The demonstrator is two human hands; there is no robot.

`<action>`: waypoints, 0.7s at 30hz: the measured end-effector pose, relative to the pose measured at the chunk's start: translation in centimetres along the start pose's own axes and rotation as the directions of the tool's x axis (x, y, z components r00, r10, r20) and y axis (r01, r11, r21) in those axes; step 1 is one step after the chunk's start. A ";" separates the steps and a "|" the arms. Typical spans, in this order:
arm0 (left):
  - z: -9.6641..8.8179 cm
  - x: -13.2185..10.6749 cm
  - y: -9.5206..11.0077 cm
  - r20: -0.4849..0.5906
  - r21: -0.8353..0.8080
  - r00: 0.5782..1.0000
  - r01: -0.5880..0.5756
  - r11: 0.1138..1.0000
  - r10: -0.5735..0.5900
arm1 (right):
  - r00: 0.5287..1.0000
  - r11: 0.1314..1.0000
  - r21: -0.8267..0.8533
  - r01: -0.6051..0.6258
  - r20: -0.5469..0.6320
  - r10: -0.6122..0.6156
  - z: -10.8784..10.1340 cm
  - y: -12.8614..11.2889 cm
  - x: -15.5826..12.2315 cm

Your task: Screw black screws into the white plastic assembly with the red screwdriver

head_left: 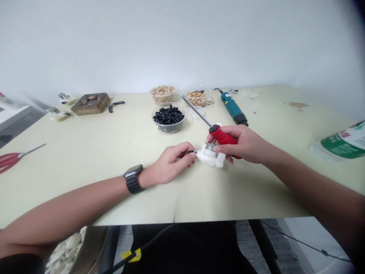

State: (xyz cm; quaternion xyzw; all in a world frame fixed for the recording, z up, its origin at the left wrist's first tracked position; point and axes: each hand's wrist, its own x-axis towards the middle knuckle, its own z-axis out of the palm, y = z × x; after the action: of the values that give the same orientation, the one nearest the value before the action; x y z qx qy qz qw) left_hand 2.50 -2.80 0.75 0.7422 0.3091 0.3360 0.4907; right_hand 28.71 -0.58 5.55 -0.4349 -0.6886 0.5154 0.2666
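Left hand: I see my left hand [172, 163] in the middle of the frame, fingers closed in a pinch on a small black piece [192, 152].
Right hand: my right hand [245, 145], right of centre, is gripping the screwdriver [225, 138] by its red handle; the shaft points to the upper left.
White part: the white part [211, 158] is just right of the frame's centre, between the hands, and the right thumb and fingers hold it too. A round metal piece [210, 146] sits on its top.
Contact: the black piece is right beside the white part's left edge; whether they touch, I cannot tell.
Black pieces: many black pieces [169, 115] fill a clear bowl [169, 129] in the upper middle.
Teal tool: the teal tool [232, 107] lies in the upper right, near the right hand.
Left side: a brown block [91, 109] at upper left, red-handled scissors [10, 160] at the left edge.
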 end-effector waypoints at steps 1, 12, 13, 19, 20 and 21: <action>0.0 0.0 -0.1 -0.006 0.026 1.000 -0.008 1.000 0.008 | 1.000 1.000 -0.003 0.002 -0.002 -0.002 0.0 0.0 0.0; -0.7 0.4 -1.1 0.004 0.403 0.988 -0.141 0.904 0.152 | 0.999 0.996 -0.081 -0.034 0.020 0.036 -0.3 0.6 0.3; -0.8 0.4 -1.0 0.023 0.442 0.987 -0.152 0.884 0.158 | 0.999 0.995 -0.090 -0.035 0.029 0.037 -0.3 0.7 0.3; -1.3 0.6 -0.9 0.196 0.648 0.976 -0.199 0.735 0.091 | 0.995 0.979 -0.187 -0.078 0.051 0.089 -0.3 0.9 0.5; -1.3 0.6 -0.9 0.210 0.668 0.974 -0.207 0.715 0.086 | 0.994 0.975 -0.205 -0.084 0.055 0.097 -0.3 1.0 0.4; -1.4 0.7 -0.8 0.215 0.679 0.972 -0.216 0.702 0.091 | 0.992 0.970 -0.226 -0.091 0.061 0.107 -0.4 1.0 0.3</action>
State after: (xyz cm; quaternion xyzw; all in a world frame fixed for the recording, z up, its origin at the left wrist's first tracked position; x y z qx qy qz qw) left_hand 1.63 -1.28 0.57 0.9204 0.3082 0.1718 0.1686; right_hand 29.23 0.03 4.73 -0.4767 -0.7286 0.4632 0.1651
